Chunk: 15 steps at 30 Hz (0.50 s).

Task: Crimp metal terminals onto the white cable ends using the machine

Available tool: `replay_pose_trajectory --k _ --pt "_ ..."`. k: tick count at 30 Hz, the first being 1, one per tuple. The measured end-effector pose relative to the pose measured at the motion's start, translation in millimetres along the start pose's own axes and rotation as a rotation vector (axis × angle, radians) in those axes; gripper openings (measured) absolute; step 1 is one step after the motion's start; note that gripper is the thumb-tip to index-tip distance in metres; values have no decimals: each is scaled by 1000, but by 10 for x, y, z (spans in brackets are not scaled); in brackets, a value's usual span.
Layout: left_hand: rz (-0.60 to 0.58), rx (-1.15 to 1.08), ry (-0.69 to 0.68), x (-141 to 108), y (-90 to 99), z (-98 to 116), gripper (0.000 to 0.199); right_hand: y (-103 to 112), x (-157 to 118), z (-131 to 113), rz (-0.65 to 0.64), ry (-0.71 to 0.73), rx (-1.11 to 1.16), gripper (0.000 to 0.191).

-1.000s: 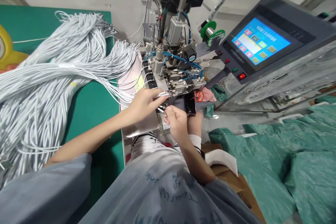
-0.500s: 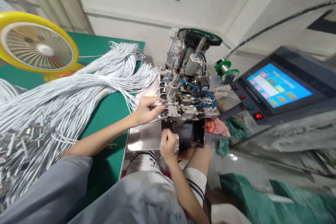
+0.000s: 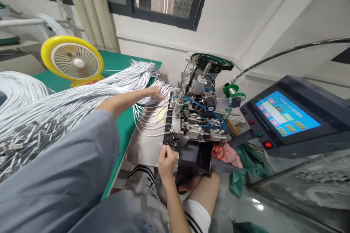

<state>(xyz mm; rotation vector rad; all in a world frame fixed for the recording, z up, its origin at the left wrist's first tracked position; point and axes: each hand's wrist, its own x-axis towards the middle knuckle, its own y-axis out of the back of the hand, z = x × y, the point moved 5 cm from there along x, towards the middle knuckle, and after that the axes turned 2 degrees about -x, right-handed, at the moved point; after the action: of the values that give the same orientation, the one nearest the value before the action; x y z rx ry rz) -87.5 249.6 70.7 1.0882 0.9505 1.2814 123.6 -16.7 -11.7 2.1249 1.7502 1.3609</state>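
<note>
My left hand [image 3: 156, 93] reaches out over the ends of a large bundle of white cables [image 3: 109, 89], its fingers stretched out, at the left of the machine [image 3: 191, 113]. My right hand [image 3: 167, 158] is closed at the machine's lower front corner, beside a black block [image 3: 169, 139]; what its fingers hold, if anything, is too small to make out. Several white cables run from the bundle across a metal plate [image 3: 144, 149] to the machine's black edge strip.
A yellow fan [image 3: 78, 62] stands on the green table [image 3: 123, 60]. Right of my hands lie a phone [image 3: 203, 157], red-handled scissors [image 3: 218, 152] and a pink cloth [image 3: 232, 156]. A control box with a lit screen [image 3: 287, 113] stands at the right.
My left hand has left the machine's front edge, moved up and away to the cable ends, and opened. My right hand stays closed near the corner. The view has tilted up.
</note>
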Motion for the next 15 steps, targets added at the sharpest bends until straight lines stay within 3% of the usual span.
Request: replay_pose_trajectory --k 2,5,11,15 --pt "-82 73 -26 -129 -307 -115 95 -12 -13 -2 1 17 -9 37" --pt "-109 156 -31 -155 -508 -263 88 -37 -31 -5 -4 31 -15 37" --pt "-90 217 122 204 -523 -365 72 -31 -36 1 -14 27 3 36" --pt "-70 184 266 512 -444 -397 49 6 -29 -25 -13 42 -18 36"
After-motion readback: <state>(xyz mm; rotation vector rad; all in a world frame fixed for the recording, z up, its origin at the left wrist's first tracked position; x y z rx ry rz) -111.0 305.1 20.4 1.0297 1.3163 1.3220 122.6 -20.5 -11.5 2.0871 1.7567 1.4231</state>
